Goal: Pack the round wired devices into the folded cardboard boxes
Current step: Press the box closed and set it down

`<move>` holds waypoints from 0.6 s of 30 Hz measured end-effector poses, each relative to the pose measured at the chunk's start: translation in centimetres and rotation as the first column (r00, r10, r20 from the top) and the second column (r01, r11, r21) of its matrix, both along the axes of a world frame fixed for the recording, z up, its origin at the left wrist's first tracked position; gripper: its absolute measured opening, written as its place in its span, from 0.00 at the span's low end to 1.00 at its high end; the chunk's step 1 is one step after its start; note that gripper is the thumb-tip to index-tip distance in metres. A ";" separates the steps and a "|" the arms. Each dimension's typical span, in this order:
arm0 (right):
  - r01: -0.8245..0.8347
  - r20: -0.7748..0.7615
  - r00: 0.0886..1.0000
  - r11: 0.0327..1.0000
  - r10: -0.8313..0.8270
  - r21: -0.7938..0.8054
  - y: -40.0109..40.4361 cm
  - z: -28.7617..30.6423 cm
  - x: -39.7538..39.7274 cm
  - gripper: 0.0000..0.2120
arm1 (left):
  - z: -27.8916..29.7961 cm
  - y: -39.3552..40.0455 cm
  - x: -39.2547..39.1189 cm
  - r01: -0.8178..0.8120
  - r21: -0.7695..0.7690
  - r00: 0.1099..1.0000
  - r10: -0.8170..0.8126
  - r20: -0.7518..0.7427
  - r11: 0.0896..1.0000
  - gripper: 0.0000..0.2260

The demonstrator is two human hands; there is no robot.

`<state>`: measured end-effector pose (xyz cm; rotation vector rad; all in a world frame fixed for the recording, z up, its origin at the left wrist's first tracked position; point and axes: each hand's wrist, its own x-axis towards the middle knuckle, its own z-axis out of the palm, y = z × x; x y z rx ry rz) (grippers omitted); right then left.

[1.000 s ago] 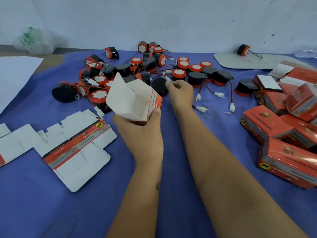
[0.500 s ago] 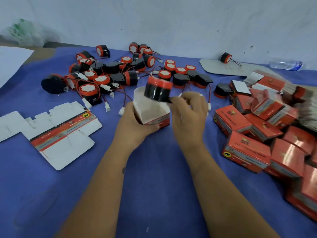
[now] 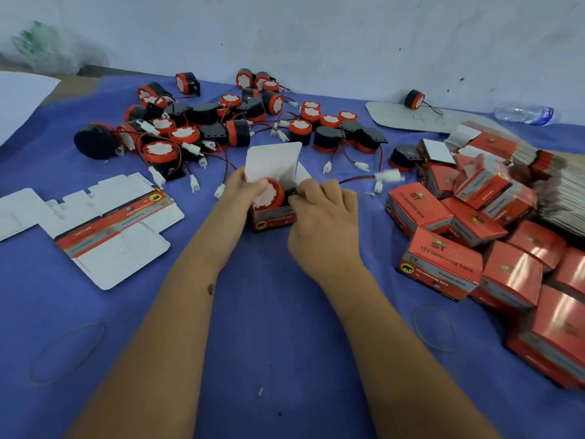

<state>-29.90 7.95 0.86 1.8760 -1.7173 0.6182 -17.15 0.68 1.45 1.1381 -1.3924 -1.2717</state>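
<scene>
A red cardboard box (image 3: 273,220) stands open on the blue cloth, its white lid flap (image 3: 272,161) upright. A round red-and-black wired device (image 3: 269,194) sits partly inside it, white face up. My left hand (image 3: 241,188) grips the box's left wall and flap. My right hand (image 3: 323,210) pinches the device's black side at the box's right edge. The device's red-black wire trails right to a white plug (image 3: 387,176). Several loose devices (image 3: 221,128) lie in a heap behind the box.
Unfolded box blanks (image 3: 110,229) lie at the left. Several closed red boxes (image 3: 474,242) pile up at the right, with a stack of flat blanks (image 3: 557,185) behind. Rubber bands (image 3: 433,327) lie on the cloth. A water bottle (image 3: 525,114) and a grey board (image 3: 399,117) rest by the wall.
My right hand has lowered the device from above the box into it. The box now rests on the cloth, steadied by my left hand. The wire swings out to the right.
</scene>
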 end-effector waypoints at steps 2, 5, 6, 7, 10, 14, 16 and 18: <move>0.018 0.003 1.000 0.997 -0.018 0.079 -0.1 -0.1 0.4 0.06 | -0.6 1.7 -0.4 -0.013 -0.055 0.998 0.017 0.067 0.998 0.11; -0.026 0.312 0.950 0.993 -0.011 0.113 -0.5 -0.5 0.9 0.10 | -1.5 2.5 -0.4 -0.097 -0.162 0.988 0.114 0.102 0.982 0.10; -0.040 0.532 0.847 0.998 0.010 0.046 -0.4 -0.4 1.0 0.10 | -1.3 2.3 -0.6 -0.116 -0.162 0.984 0.136 0.119 0.980 0.10; -0.017 0.742 0.668 0.998 0.058 -0.063 -0.4 -0.1 1.0 0.08 | -1.3 2.2 -0.7 -0.125 -0.148 0.981 0.144 0.126 0.981 0.10; 0.139 0.985 0.022 0.975 0.171 -0.172 -0.6 0.5 0.2 0.10 | -1.7 1.9 -0.6 -0.124 -0.124 0.982 0.140 0.131 0.985 0.09; 0.162 0.898 -0.414 0.983 0.146 -0.085 -1.7 0.7 -1.6 0.29 | -1.4 1.8 -0.6 -0.118 -0.109 0.981 0.133 0.141 0.987 0.10; 0.172 0.899 -0.392 0.975 0.196 -0.137 -2.0 0.9 -2.1 0.28 | -1.3 1.8 -0.5 -0.097 -0.103 0.982 0.112 0.152 0.990 0.09; 0.198 0.963 -0.133 0.958 0.236 -0.208 -2.0 1.1 -2.0 0.20 | -1.1 1.9 -0.3 -0.037 -0.093 0.982 0.053 0.183 0.995 0.09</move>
